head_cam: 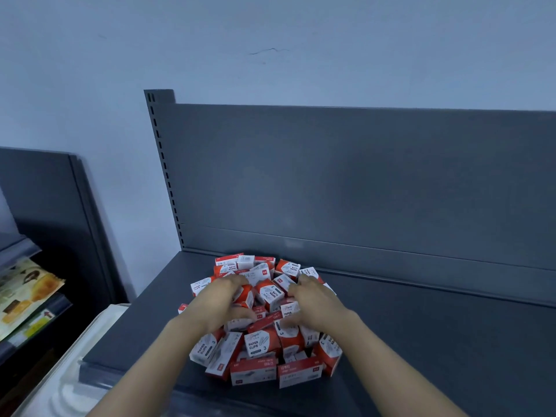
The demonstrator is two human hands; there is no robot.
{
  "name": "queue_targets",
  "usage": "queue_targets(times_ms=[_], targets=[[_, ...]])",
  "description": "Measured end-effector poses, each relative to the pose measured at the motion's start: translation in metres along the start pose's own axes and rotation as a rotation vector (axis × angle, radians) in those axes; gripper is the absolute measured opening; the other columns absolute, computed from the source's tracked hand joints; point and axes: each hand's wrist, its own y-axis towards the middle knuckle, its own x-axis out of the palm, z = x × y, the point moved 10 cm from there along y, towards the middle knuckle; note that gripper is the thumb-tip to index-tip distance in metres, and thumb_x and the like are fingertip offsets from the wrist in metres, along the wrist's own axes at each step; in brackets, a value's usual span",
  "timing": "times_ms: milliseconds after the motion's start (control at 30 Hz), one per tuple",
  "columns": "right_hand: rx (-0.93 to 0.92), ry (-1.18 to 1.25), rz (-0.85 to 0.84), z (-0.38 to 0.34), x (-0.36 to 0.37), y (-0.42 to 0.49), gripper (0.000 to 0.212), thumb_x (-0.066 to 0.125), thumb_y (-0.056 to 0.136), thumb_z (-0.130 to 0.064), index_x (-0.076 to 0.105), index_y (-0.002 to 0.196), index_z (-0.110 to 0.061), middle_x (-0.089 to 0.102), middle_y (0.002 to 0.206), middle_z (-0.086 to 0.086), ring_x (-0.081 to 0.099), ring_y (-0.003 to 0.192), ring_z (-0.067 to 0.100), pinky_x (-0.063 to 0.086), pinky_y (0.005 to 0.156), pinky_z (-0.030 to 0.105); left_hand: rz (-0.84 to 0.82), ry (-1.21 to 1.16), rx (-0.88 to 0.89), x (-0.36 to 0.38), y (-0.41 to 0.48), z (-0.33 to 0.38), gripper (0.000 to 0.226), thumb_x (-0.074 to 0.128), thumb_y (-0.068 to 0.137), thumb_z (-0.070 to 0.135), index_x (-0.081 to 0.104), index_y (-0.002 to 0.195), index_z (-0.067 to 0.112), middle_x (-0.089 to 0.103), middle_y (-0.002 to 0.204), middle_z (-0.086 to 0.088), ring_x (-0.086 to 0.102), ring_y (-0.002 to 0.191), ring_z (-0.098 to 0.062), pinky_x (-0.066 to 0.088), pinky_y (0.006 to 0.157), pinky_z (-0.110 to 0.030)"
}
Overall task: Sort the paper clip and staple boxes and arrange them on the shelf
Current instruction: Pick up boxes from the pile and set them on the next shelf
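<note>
A mixed heap of several small red and white boxes (261, 341) lies on the dark grey shelf (436, 341). Some read "PAPER CLIPS" (259, 344); flatter staple boxes (298, 374) lie along the front, and one marked 24/6 (226, 262) sits at the back. My left hand (224, 302) rests on the left of the heap, fingers curled round a red and white box (248, 296). My right hand (313, 299) lies on the right of the heap with fingers spread over the boxes. Whether it grips one is hidden.
The shelf's grey back panel (361, 182) rises behind the heap, with a slotted upright (165, 176) at its left. A white surface (78, 371) lies below the shelf's left edge. Another rack with colourful packets (24, 299) stands at far left.
</note>
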Motion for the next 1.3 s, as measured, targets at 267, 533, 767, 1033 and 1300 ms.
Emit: queue_targets(times_ms=[267, 533, 767, 1033, 1300], targets=[[0.061, 0.245, 0.18, 0.02, -0.035, -0.025, 0.053, 0.075, 0.067, -0.052, 0.05, 0.093, -0.014, 0.059, 0.092, 0.002, 0.052, 0.08, 0.019, 0.037, 0.058, 0.029, 0.12, 0.037, 0.205, -0.031, 0.027, 0.057, 0.041, 0.077, 0.066, 0.049, 0.061, 0.091, 0.021, 0.063, 0.086, 0.006, 0.06, 0.08, -0.015, 0.047, 0.071, -0.026], [0.254, 0.247, 0.377, 0.119, -0.082, -0.09, 0.056, 0.072, 0.07, -0.052, 0.061, 0.105, -0.01, 0.065, 0.105, 0.011, 0.059, 0.096, 0.03, 0.041, 0.071, 0.031, 0.131, 0.016, 0.344, -0.001, 0.054, 0.173, 0.055, 0.075, 0.067, 0.051, 0.059, 0.109, 0.019, 0.065, 0.104, 0.001, 0.059, 0.095, -0.018, 0.048, 0.083, -0.03], [0.503, 0.314, 0.474, 0.253, -0.095, -0.186, 0.051, 0.075, 0.069, -0.048, 0.062, 0.104, -0.013, 0.065, 0.105, 0.006, 0.061, 0.094, 0.026, 0.041, 0.069, 0.028, 0.064, -0.002, 0.476, 0.065, 0.057, 0.303, 0.067, 0.068, 0.078, 0.046, 0.044, 0.134, 0.017, 0.052, 0.132, 0.001, 0.049, 0.12, -0.017, 0.04, 0.1, -0.028], [0.642, 0.281, 0.493, 0.401, -0.1, -0.316, 0.053, 0.076, 0.072, -0.039, 0.057, 0.113, -0.013, 0.059, 0.115, 0.006, 0.057, 0.104, 0.023, 0.046, 0.082, 0.03, -0.044, 0.023, 0.54, 0.173, 0.055, 0.481, 0.052, 0.07, 0.076, 0.043, 0.053, 0.116, 0.016, 0.057, 0.112, 0.001, 0.053, 0.104, -0.018, 0.045, 0.091, -0.032], [0.81, 0.265, 0.475, 0.511, -0.08, -0.41, 0.051, 0.077, 0.071, -0.035, 0.055, 0.111, -0.011, 0.057, 0.112, 0.006, 0.055, 0.103, 0.023, 0.046, 0.08, 0.03, -0.157, 0.07, 0.559, 0.268, 0.056, 0.604, 0.054, 0.071, 0.076, 0.041, 0.051, 0.12, 0.015, 0.056, 0.118, -0.001, 0.053, 0.109, -0.021, 0.045, 0.095, -0.037]])
